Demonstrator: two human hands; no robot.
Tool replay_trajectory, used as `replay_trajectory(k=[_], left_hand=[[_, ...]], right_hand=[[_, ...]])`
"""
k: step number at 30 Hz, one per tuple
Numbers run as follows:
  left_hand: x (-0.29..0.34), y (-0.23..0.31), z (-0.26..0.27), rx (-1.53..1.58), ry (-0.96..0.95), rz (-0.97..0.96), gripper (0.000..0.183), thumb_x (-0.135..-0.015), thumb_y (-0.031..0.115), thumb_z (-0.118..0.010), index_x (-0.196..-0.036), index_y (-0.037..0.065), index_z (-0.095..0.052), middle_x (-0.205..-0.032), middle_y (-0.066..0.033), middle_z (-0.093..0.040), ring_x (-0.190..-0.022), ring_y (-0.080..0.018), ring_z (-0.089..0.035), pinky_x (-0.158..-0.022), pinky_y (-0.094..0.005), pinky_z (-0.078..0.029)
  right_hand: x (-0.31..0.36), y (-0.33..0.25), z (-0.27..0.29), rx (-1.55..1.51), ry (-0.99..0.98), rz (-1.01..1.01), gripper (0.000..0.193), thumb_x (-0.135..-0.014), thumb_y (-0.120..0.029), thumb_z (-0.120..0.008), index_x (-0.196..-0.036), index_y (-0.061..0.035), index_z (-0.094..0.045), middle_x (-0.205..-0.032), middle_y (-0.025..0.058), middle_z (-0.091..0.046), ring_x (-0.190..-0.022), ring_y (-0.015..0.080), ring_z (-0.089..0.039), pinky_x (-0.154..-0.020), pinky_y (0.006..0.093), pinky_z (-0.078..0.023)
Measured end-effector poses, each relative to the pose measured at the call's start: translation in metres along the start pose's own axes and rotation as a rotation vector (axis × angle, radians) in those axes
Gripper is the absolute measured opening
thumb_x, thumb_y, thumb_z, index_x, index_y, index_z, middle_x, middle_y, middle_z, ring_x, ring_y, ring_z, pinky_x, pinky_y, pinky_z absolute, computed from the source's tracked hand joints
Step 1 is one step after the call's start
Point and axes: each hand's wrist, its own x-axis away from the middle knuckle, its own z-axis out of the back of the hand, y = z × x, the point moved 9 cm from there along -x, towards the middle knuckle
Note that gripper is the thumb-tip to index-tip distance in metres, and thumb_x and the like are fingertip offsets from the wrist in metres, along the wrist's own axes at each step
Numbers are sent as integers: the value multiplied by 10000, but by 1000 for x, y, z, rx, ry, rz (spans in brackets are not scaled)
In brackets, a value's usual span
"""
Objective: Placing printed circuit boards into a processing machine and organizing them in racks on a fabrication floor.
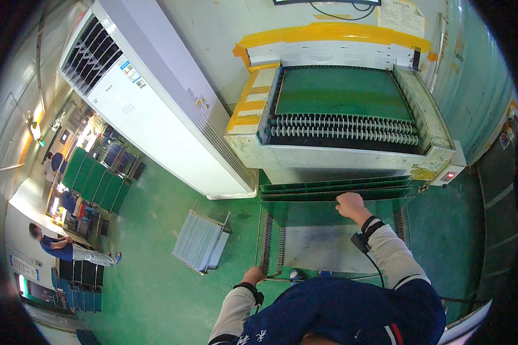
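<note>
A wheeled-looking wire rack [280, 253] with toothed side rails stands in front of me, and several thin green boards [288, 192] stand upright in its far end. My right hand [350, 206] is closed at the top edge of the nearest board, around the middle of that edge. At the rack's near left corner my left hand [253, 275] is closed round the frame. Beyond the rack, a large green panel [342, 92] lies flat on the bed of a conveyor machine [328, 154], behind its rows of white rollers [345, 131].
A tall white air conditioner [172, 109] stands left of the machine. On the green floor sits a smaller rack of pale panels [198, 238]. A control box [448, 175] hangs at the machine's right. Another person [69, 248] stands far left near dark racks.
</note>
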Motion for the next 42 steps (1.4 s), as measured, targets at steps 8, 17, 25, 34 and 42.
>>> replay_trajectory(k=[8,17,25,34,42], left_hand=[[-10,-13,-14,-126,-23,-23,307,-738,216,-575,-992,55,-640,-996,-199,-627,-940,-359,-600,-811,-428,-486],[8,3,6,38,2,-7,325,-694,212,-603,-972,49,-645,-970,-203,-633,-931,-359,-604,-810,-432,-487],[18,6,12,38,18,11,318,-694,216,-609,-966,57,-654,-983,-193,-632,-943,-345,-602,-816,-429,-485],[14,4,15,75,179,-92,244,-697,272,-653,-670,31,-634,-601,-162,-577,-556,-319,-582,-508,-412,-428],[-2,-2,5,124,178,-130,175,-644,221,-635,-603,51,-624,-561,-144,-566,-542,-318,-586,-475,-411,-415]], right_hand=[[-1,-6,1,8,-46,-27,236,-751,-294,-627,-877,-96,-656,-865,131,-645,-875,314,-607,-730,442,-477],[2,-1,4,30,-58,-56,249,-766,-303,-628,-913,-104,-656,-884,132,-647,-898,312,-605,-743,438,-478],[0,-3,4,30,-77,-61,274,-760,-302,-630,-946,-102,-659,-902,136,-648,-900,311,-608,-751,432,-484],[-1,-2,2,32,-62,-66,277,-750,-300,-637,-948,-108,-662,-914,129,-649,-916,305,-604,-759,426,-483],[2,-3,7,28,-44,-69,263,-740,-298,-647,-918,-104,-662,-895,127,-649,-910,307,-604,-757,428,-481]])
